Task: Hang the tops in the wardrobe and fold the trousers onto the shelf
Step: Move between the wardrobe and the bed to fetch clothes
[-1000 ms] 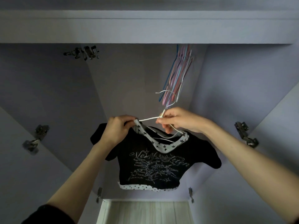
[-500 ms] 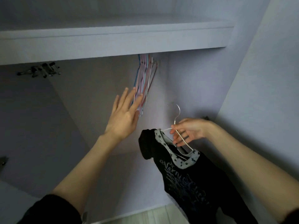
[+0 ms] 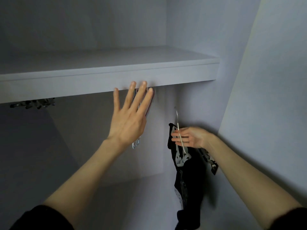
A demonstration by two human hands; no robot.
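Black top (image 3: 189,176) on hanger (image 3: 180,138), right grip (image 3: 189,137) holding; left grip (image 3: 128,118) wide, risen to shelf (image 3: 108,78).

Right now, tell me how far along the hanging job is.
Done: the black top is already on its hanger. In hand: the right hand holds that hanger below the shelf, while the open left hand presses against the empty hangers. Left: hooking it up; no trousers are in view.
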